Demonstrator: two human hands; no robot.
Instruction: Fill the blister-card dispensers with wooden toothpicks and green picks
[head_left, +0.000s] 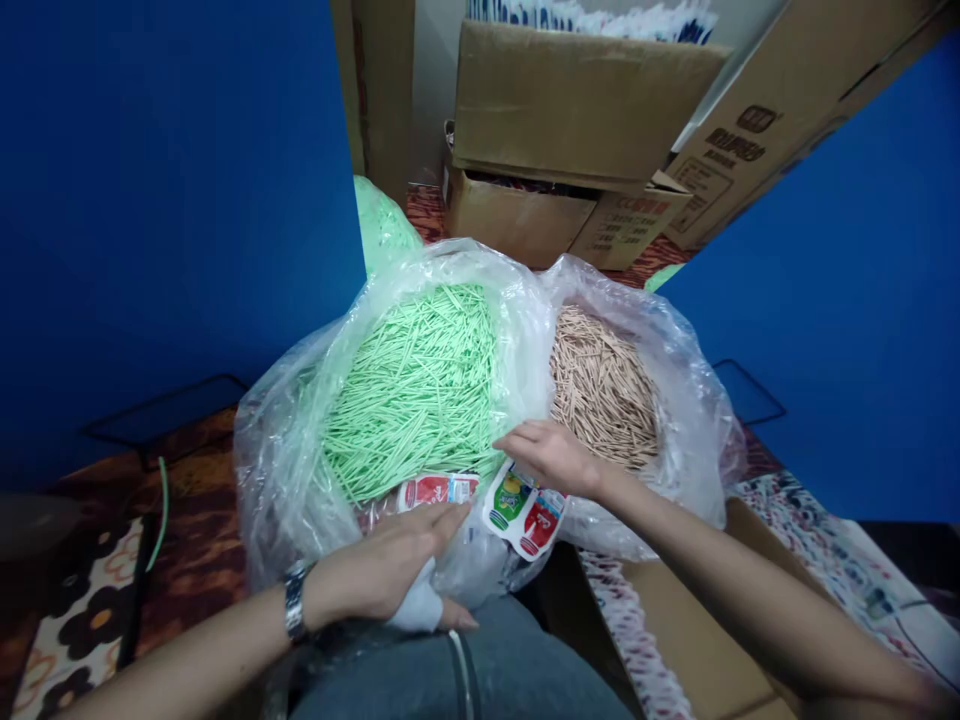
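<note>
My left hand [394, 565] lies along the near edge of the clear plastic bag [517, 340], its fingers stretched out and thumb apart. White material [420, 605] shows between thumb and palm; I cannot tell if it is a wrapping or a held piece. My right hand [555, 455] bends over the fold between two heaps, fingers closed together, their tips hidden. Just below it lies a die-cut card with red and green drink labels [525, 508]. A similar red-labelled card [439, 490] sits beyond my left fingers. Thin green sticks [420, 390] fill the left bag, brown sticks [604, 390] the right.
Cardboard boxes [585, 105] stand stacked behind the bags, the top one holding blue-and-white items. An open carton [697, 620] is at the near right. Blue panels [172, 180] rise on both sides. A flower-patterned piece [90, 620] lies at the left.
</note>
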